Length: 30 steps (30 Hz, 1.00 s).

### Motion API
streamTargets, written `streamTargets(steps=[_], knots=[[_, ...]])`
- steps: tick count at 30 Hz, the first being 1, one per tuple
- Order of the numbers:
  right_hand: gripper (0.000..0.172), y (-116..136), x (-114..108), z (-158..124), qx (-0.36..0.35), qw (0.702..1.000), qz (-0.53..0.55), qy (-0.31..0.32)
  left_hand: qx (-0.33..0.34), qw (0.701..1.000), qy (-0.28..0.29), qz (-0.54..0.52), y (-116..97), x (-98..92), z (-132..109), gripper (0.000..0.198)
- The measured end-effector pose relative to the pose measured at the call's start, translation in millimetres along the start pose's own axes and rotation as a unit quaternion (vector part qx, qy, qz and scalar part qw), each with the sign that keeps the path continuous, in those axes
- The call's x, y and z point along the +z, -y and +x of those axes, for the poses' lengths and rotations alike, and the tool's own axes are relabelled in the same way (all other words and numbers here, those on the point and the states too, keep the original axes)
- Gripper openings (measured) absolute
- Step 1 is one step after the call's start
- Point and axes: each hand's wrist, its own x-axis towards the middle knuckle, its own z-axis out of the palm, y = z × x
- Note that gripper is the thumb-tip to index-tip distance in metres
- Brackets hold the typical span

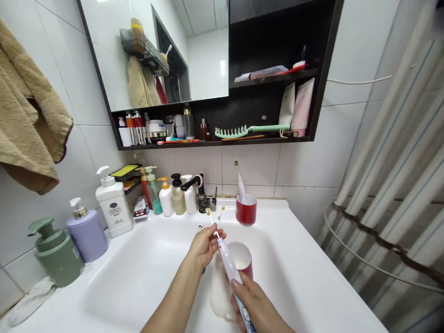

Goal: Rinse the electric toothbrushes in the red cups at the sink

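Note:
My right hand (255, 300) is wrapped round the lower handle of a white and pink electric toothbrush (227, 259), which points up and away over the white sink (138, 273). My left hand (205, 243) pinches the thin neck of the toothbrush just below its small brush head (208, 212). A red cup (243, 260) with a white inside stands right behind the toothbrush. Under the hands lies a white object (220, 291) in the basin; I cannot tell what it is.
A second red cup (246, 209) with a toothbrush in it stands by the black tap (199, 189). Pump bottles (113, 203) line the left counter. Above hang a mirror cabinet (215, 115) with shelves and a tan towel (27, 120). Pipes run down the right wall.

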Motion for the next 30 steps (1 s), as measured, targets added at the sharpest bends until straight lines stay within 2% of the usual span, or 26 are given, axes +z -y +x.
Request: streamTargets(steps=[9,16,18,22,27,30], knots=[[0.033,-6.3,-1.0,3.8,0.005,1.000,-0.012,-0.001,0.033,0.999,-0.004,0.002,5.7,-0.3,7.7,0.012],[0.034,-10.3,0.1,7.1,-0.003,0.997,-0.059,-0.044,0.066,0.997,-0.004,0.028,11.4,4.3,6.2,0.013],[0.034,-11.6,-0.8,8.1,-0.001,0.998,-0.050,-0.032,0.074,0.997,-0.006,0.031,13.7,5.4,6.3,0.013],[0.037,-11.9,-2.9,9.4,0.037,0.999,0.026,0.018,0.061,0.998,-0.006,0.027,16.9,7.3,5.2,0.013],[0.040,-10.1,-2.2,9.8,0.028,0.999,0.006,-0.015,0.050,0.998,0.035,0.031,17.7,8.2,2.9,0.014],[0.036,-7.7,-0.5,8.0,0.048,0.998,0.034,0.000,0.033,0.998,0.045,0.022,17.7,8.3,2.4,0.013]])
